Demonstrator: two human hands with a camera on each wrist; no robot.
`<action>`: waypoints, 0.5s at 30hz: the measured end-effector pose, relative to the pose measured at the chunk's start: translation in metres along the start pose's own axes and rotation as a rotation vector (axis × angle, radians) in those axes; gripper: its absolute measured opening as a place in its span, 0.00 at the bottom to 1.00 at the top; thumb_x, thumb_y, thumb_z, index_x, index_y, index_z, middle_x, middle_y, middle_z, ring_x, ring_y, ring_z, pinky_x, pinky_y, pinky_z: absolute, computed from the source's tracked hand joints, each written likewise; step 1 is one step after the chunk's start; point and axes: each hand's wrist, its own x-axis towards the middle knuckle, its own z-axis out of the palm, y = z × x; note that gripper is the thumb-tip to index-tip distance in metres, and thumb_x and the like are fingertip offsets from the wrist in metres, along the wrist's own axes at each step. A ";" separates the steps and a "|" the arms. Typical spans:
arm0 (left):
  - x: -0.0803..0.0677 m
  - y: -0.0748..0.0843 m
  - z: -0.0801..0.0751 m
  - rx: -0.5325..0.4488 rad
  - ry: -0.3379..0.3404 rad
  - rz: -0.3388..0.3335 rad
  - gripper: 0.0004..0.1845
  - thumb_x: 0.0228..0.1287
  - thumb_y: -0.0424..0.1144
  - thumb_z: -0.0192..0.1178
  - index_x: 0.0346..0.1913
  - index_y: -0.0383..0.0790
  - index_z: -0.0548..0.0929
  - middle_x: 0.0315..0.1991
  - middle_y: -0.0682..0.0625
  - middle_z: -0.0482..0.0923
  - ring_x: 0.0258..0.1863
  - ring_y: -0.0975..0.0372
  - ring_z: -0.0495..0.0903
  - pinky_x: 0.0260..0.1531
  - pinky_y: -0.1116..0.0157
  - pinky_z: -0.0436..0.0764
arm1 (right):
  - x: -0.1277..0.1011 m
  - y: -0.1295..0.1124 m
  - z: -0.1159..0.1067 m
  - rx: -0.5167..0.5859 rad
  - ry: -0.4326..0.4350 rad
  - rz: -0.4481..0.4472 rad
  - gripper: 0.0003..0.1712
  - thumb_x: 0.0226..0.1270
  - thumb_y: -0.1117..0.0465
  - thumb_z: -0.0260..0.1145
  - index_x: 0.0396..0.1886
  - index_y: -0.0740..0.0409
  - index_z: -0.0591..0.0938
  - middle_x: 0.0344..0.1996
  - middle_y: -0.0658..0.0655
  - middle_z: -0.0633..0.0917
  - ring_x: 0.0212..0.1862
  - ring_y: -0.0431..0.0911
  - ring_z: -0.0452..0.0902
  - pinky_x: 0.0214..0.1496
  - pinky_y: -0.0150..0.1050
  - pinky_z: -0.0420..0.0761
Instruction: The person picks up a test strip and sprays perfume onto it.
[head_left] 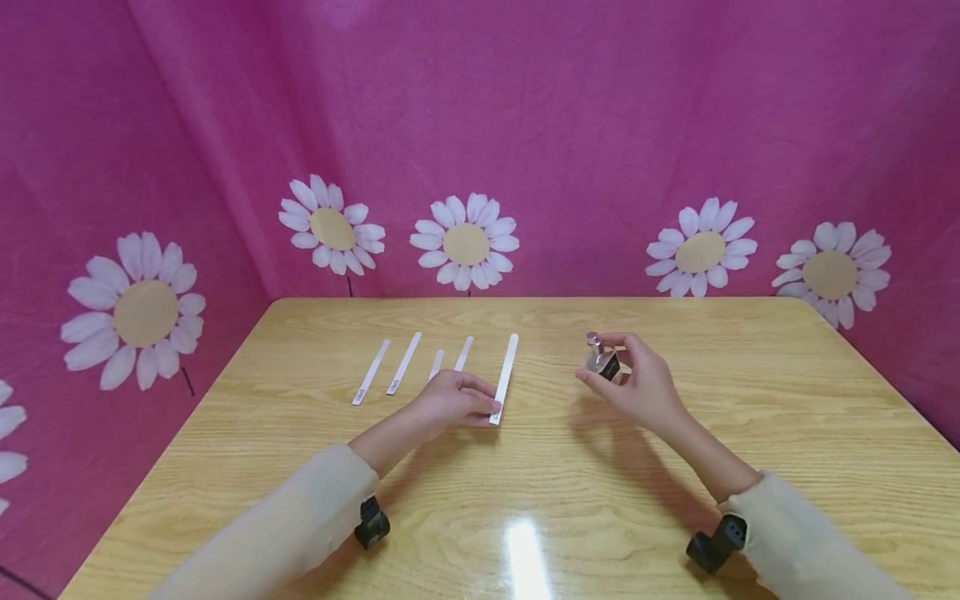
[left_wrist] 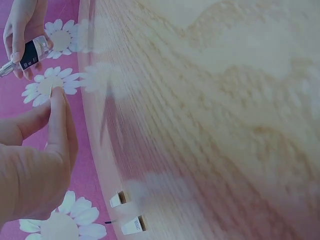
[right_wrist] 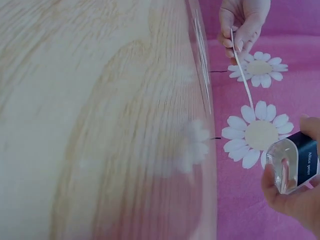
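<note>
In the head view my left hand (head_left: 450, 400) pinches a long white paper test strip (head_left: 507, 371) by its lower, printed end, the strip pointing away over the table. My right hand (head_left: 647, 385) grips a small clear glass perfume bottle (head_left: 604, 363) between thumb and fingers, tilted, its nozzle end upward and leaning left. A dark label with light lettering wraps the bottle (right_wrist: 295, 162) in the right wrist view. That view shows the strip (right_wrist: 243, 75) edge-on, bending slightly. The strip and the bottle are apart, both held above the table.
Several more white strips (head_left: 372, 372) lie on the wooden table (head_left: 480, 492) to the left, some partly behind my left hand. Two strip ends (left_wrist: 133, 226) show in the left wrist view. A pink curtain (head_left: 570, 125) with daisies hangs behind the table's far edge.
</note>
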 end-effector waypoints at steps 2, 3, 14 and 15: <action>0.003 -0.001 0.001 -0.005 0.011 -0.001 0.12 0.58 0.24 0.63 0.45 0.24 0.80 0.34 0.41 0.86 0.28 0.65 0.82 0.37 0.67 0.87 | 0.001 0.003 -0.001 0.023 -0.015 0.018 0.26 0.56 0.62 0.73 0.53 0.65 0.76 0.53 0.64 0.82 0.34 0.25 0.74 0.25 0.26 0.77; 0.004 -0.002 0.001 -0.004 0.018 0.001 0.11 0.58 0.24 0.63 0.44 0.24 0.80 0.32 0.42 0.85 0.27 0.65 0.82 0.35 0.67 0.87 | 0.002 0.006 -0.001 0.036 -0.021 0.025 0.26 0.56 0.62 0.73 0.53 0.65 0.76 0.53 0.64 0.82 0.35 0.25 0.75 0.26 0.26 0.79; 0.010 -0.005 -0.004 0.102 0.107 -0.039 0.08 0.55 0.26 0.67 0.38 0.27 0.82 0.26 0.48 0.81 0.21 0.67 0.80 0.31 0.69 0.87 | 0.005 0.024 -0.008 0.084 -0.106 0.129 0.29 0.58 0.61 0.72 0.59 0.61 0.76 0.53 0.64 0.80 0.41 0.24 0.75 0.43 0.28 0.84; 0.010 -0.006 -0.005 0.102 0.109 -0.042 0.08 0.55 0.26 0.67 0.38 0.27 0.82 0.27 0.48 0.82 0.21 0.67 0.80 0.31 0.69 0.87 | 0.005 0.025 -0.009 0.094 -0.114 0.146 0.29 0.58 0.60 0.72 0.60 0.61 0.76 0.53 0.65 0.80 0.41 0.23 0.75 0.44 0.27 0.83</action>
